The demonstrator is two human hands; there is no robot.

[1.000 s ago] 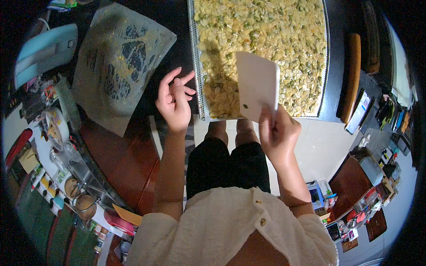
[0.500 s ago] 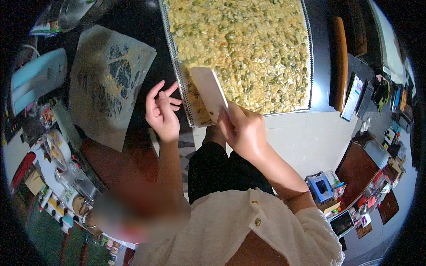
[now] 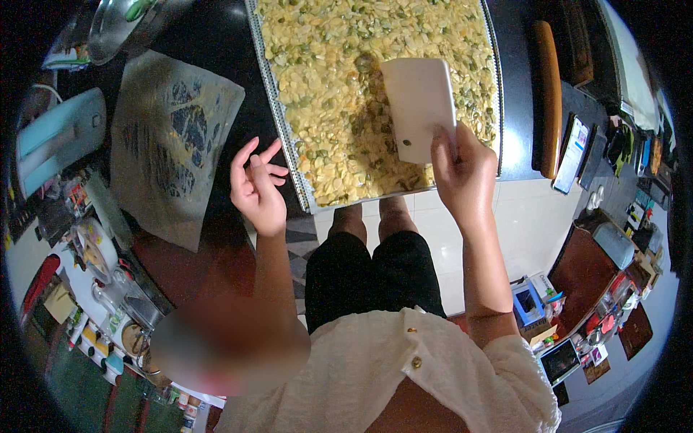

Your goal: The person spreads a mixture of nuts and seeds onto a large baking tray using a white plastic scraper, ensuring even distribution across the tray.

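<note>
Since the right hand (image 3: pixel 468 167) grasps the scraper (image 3: pixel 419 108) by one corner, its far edge seems free above the tray (image 3: pixel 270 79), with the empty left hand (image 3: pixel 260 193) beside the tray's left edge.

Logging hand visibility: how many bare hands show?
2: the left hand, just left of the tray; the right hand, holding a white scraper over the tray.

No legible text; print on phone screen (image 3: pixel 572 154) too small to read
</note>
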